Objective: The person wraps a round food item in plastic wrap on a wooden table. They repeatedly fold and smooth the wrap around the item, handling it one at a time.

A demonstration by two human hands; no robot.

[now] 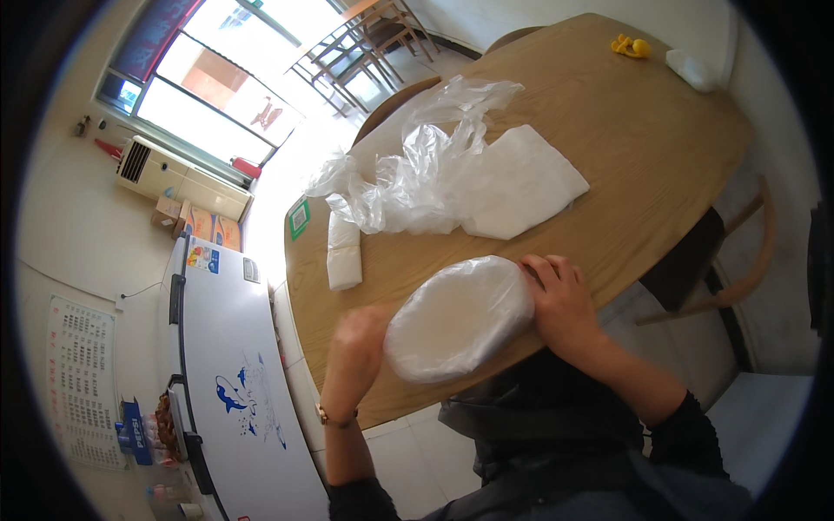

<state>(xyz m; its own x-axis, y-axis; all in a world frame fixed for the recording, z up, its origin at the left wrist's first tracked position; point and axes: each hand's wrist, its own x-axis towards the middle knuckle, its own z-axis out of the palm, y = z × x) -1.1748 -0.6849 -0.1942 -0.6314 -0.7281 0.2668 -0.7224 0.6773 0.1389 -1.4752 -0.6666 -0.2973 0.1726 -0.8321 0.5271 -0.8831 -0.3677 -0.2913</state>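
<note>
Near the table's front edge is an oval white dish [459, 319], with thin clear plastic film stretched over it. My right hand [560, 299] grips its right rim, fingers curled at the far side. At the opposite rim, my left hand [358, 345] is blurred and its fingers are half hidden; whether they pinch the film does not show. Beyond the dish lies a flat pile of white plastic bags [521, 182]. Crumpled clear plastic [423, 176] spreads out to its left. A narrow folded white bundle [344, 254] with a band around it lies farther left.
The wooden table [625, 143] has curved edges. A green card with a printed code [299, 219], a yellow toy-like object [631, 47] and a white packet [690, 70] rest near its rim. A wooden chair [736, 286] stands at right, a white chest freezer [241, 365] at left.
</note>
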